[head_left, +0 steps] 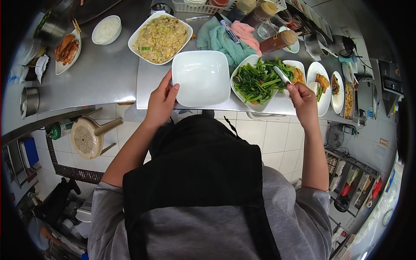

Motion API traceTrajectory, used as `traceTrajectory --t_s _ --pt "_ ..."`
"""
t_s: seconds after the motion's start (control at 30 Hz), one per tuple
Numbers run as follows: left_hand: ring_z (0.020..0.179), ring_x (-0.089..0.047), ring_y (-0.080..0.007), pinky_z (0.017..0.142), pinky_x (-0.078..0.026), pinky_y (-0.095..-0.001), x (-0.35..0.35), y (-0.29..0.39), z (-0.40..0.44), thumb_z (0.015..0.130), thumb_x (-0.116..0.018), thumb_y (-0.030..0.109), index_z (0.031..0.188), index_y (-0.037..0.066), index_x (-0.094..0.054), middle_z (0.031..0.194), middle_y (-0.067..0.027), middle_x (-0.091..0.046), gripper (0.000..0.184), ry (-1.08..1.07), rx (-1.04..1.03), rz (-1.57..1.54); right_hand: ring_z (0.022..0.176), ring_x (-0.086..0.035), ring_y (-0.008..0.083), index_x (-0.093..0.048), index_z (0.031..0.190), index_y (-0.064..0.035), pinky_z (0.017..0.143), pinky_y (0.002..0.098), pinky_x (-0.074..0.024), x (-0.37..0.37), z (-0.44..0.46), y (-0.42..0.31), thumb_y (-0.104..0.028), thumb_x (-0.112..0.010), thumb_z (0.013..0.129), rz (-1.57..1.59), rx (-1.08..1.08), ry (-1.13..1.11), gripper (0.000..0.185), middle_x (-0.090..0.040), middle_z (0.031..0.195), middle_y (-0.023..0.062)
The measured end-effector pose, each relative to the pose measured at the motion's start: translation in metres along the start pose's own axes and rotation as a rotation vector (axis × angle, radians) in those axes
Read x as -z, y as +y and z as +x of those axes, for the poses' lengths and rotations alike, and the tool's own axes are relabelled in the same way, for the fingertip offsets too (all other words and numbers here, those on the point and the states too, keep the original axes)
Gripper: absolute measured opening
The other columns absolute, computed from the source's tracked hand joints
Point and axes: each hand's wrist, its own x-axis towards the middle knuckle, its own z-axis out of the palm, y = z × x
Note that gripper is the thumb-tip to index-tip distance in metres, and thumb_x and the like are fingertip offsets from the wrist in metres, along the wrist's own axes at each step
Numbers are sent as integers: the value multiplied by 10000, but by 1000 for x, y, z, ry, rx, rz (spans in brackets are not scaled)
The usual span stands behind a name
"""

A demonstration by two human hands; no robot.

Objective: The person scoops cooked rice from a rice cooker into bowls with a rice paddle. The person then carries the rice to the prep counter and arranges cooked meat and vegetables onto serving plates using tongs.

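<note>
My left hand (164,97) grips the left rim of a white square bowl (200,79), thumb over the edge, with nothing inside the bowl. Closed around a silver metal utensil (282,74) is my right hand (304,102). The utensil slants over the right side of a white dish (235,89) heaped with cooked leafy greens (256,82). Its far end is too small to tell whether it is a spoon or tongs. Behind the bowl stands a white square dish of fried rice (160,38).
Teal (222,40) and pink cloths (245,32) lie behind the greens, with a marker on top. Sauce bottles (277,42) stand beyond. Several plated dishes (320,71) line the right. White rice (106,30) and a meat dish (68,48) sit left. A beige stool (88,136) is below.
</note>
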Motion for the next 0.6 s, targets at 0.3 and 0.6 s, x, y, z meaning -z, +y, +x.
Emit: traceTrajectory --t_s 0.3,0.6 --pt "625 -540 -83 599 -489 -250 3 -8 0 1007 -511 196 1477 62 -364 759 -23 -549 511 10 -4 -155 623 -599 280 -697 785 -47 638 363 -442 -104 28 -84 -528 -652 851 -618 218 -297 487 -647 670 87" --pt "634 -564 -101 607 -500 -257 6 -7 -3 1009 -509 194 1476 54 -356 757 -53 -584 511 -14 -32 -155 609 -634 211 -669 683 -90 774 363 -416 -130 23 -155 -551 -687 770 -1416 763 -363 469 -638 599 53"
